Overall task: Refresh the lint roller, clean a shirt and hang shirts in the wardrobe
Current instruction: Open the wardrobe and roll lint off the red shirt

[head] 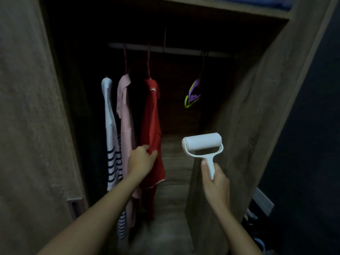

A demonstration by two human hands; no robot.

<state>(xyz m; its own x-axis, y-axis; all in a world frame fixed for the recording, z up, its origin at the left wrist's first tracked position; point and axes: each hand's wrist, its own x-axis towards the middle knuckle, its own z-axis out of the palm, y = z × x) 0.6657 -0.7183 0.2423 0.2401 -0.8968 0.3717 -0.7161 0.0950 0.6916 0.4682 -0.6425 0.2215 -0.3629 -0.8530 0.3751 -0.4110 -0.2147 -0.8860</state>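
The red shirt (152,129), hanging on the wardrobe rail (165,49) just right of the pink shirt (125,115), is being pinched by the left hand (140,159), seemingly to steady its fabric, while the right hand (215,183) is gripping the lint roller (202,144) upright beside it.

White lint roller (202,143) upright; red shirt (152,126) hanging.

home bedroom, wardrobe (248,107), hanging shirts (152,115)

shirts (128,126) hanging left in wardrobe (27,107), hangers (192,96) right
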